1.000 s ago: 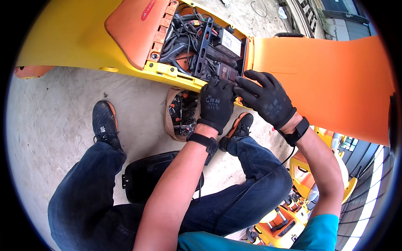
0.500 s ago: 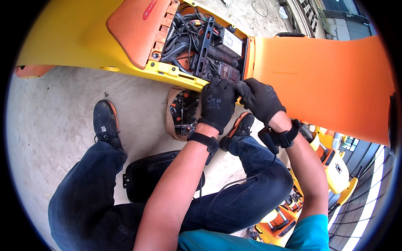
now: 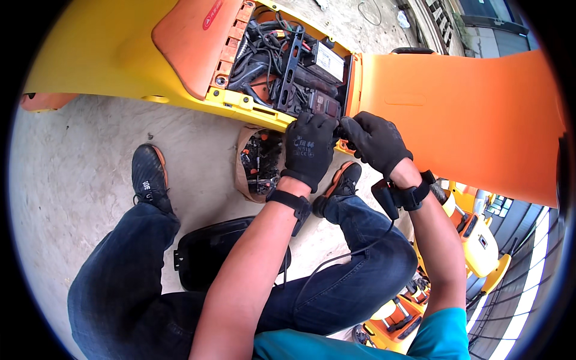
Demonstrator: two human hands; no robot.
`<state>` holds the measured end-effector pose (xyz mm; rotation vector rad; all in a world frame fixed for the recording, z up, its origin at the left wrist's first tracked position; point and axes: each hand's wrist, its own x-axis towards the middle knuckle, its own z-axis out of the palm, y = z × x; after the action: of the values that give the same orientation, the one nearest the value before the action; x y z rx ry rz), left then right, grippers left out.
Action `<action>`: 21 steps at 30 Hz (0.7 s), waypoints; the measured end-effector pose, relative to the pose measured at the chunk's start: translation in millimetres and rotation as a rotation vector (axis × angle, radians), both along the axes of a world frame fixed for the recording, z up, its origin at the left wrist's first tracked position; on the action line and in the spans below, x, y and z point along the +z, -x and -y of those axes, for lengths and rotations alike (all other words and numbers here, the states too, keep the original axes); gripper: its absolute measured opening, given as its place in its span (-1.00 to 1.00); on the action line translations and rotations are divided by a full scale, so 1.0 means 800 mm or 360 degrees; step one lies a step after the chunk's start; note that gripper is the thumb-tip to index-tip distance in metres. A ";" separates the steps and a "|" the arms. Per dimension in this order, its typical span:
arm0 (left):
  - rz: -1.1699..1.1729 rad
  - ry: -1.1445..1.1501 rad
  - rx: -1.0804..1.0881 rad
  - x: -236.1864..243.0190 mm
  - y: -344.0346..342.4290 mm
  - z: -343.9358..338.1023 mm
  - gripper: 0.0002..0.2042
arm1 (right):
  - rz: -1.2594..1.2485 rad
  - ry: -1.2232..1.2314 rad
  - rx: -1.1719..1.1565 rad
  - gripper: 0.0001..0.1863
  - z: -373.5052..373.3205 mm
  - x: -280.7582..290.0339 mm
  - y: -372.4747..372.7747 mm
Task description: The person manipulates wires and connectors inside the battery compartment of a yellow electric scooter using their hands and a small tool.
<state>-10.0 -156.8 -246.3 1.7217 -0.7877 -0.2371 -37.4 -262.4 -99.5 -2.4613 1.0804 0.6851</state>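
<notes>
- We see our left hand [image 3: 309,147], in a black glove, pressed on the near edge of the open compartment [image 3: 288,66] in the yellow and orange machine body [image 3: 108,54].
- Its fingers [image 3: 312,123] curl over the yellow rim, against the dark parts at the compartment's lower right; whether they pinch anything we cannot tell.
- Our right hand [image 3: 375,141], also gloved in black, sits just right of the left one, their fingertips touching or nearly so.
- The right fingers [image 3: 351,129] are bunched narrow at the corner where the compartment meets the orange panel [image 3: 456,114]; what they grip, if anything, is hidden.
- The compartment lies in the far middle of the scene, packed with black cables and a black bracket standing upright in it.
- An orange cover [image 3: 195,45] lies to its left on the yellow body.
- A round bin of small parts [image 3: 258,162] sits on the concrete floor [image 3: 78,168], just near of the left hand.
- A black case [image 3: 210,252] lies on the floor between our legs.
- A black strap with a cable wraps our right wrist [image 3: 408,195].
</notes>
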 end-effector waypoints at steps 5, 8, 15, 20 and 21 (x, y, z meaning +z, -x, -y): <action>-0.0006 -0.0039 0.0002 -0.002 -0.002 -0.004 -0.67 | 0.0220 -0.0572 -0.0771 -0.52 -0.006 -0.010 -0.005; 0.0002 -0.0018 0.0011 0.002 -0.003 -0.002 -0.66 | 0.0251 -0.0717 -0.0868 -0.50 0.004 -0.014 0.001; 0.0016 -0.0019 0.0004 -0.001 -0.001 0.000 -0.65 | 0.0526 0.0197 0.0782 -0.55 0.004 0.006 0.029; 0.0031 -0.0028 -0.0008 0.001 -0.003 -0.004 -0.67 | 0.0419 0.0310 0.1241 -0.47 0.002 0.009 0.021; 0.0025 -0.0003 -0.0017 0.001 -0.004 -0.003 -0.68 | 0.0353 0.0318 0.1262 -0.48 0.002 0.009 0.019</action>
<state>-7.1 -154.0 -245.9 1.7234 -0.8084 -0.2323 -52.6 -264.1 -92.5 -3.0413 0.0538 0.4957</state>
